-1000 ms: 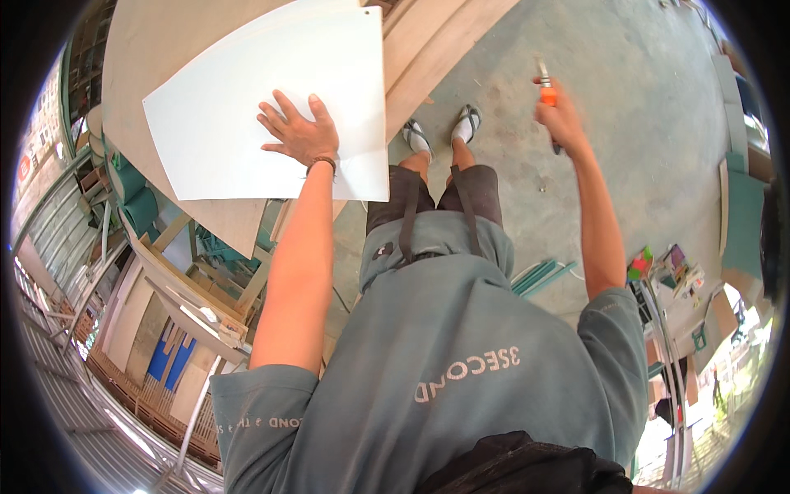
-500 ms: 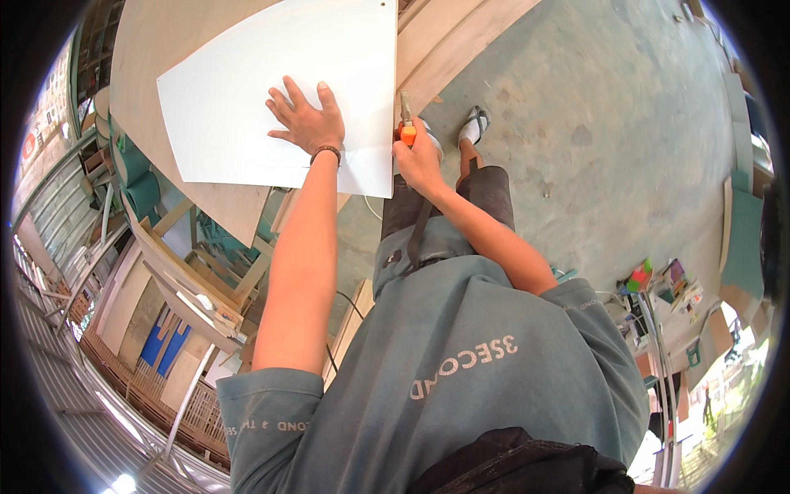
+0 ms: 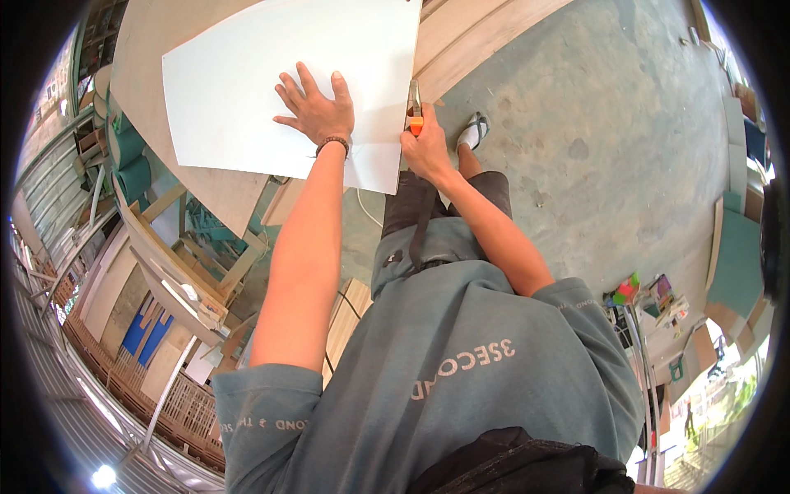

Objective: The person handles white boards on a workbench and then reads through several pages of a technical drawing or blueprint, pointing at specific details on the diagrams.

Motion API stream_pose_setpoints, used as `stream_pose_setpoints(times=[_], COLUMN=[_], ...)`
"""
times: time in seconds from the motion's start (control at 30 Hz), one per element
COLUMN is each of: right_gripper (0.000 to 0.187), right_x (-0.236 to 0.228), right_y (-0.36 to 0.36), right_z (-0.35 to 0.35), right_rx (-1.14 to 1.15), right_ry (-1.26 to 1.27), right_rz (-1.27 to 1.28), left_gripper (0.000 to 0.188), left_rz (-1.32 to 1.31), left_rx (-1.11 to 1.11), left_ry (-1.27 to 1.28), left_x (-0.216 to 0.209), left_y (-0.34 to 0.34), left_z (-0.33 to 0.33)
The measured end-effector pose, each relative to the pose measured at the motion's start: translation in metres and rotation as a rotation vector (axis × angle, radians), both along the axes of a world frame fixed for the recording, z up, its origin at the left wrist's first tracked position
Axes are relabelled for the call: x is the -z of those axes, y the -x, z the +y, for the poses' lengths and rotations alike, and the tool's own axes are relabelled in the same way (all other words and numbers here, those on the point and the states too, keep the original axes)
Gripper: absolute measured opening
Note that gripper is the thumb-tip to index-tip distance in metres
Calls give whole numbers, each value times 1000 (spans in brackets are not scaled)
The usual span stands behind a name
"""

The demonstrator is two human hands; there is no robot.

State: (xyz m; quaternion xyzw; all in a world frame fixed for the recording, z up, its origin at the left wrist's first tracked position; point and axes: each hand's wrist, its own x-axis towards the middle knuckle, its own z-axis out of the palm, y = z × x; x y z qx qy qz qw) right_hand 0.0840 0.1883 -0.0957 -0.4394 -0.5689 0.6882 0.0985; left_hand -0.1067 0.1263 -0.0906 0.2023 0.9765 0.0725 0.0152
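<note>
My left hand point(image 3: 317, 107) lies flat with fingers spread on a white sheet point(image 3: 226, 99), a bracelet at its wrist. The sheet covers part of a larger wooden board point(image 3: 144, 66). At the sheet's right edge, my right hand point(image 3: 426, 150) is closed around a hand tool with an orange handle point(image 3: 416, 126) and a metal head. That metal head point(image 3: 415, 93) points away from me, alongside the edge. Its exact kind cannot be made out, and most of the handle is hidden in my fist.
Beyond the sheet on the right lie wooden boards point(image 3: 469, 37). Concrete floor point(image 3: 592, 156) spreads to the right, with my sandalled foot point(image 3: 473, 132) on it. Timber framing point(image 3: 185, 280) stands at left. Assorted items point(image 3: 658, 300) sit at lower right. A pale cable point(image 3: 368, 207) hangs below the sheet.
The sheet and both hands appear slightly farther right and higher in the picture, as the whole view has shifted. My left hand remains flat; my right still grips the tool.
</note>
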Motion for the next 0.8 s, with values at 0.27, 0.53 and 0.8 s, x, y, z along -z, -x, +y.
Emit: stream_pose_setpoints(times=[0.27, 0.53, 0.8], right_gripper=[54, 56, 48], right_x=[0, -19, 79], right_y=[-3, -186, -226], right_z=[19, 193, 118], right_rx=[-105, -208, -125], right_ry=[9, -117, 345], right_rz=[-24, -527, -543], left_gripper=[90, 88, 83], left_rz=[18, 28, -62], left_rx=[12, 54, -52], left_ry=[9, 86, 148], left_x=[0, 9, -9], left_y=[1, 4, -1], left_z=[3, -12, 14])
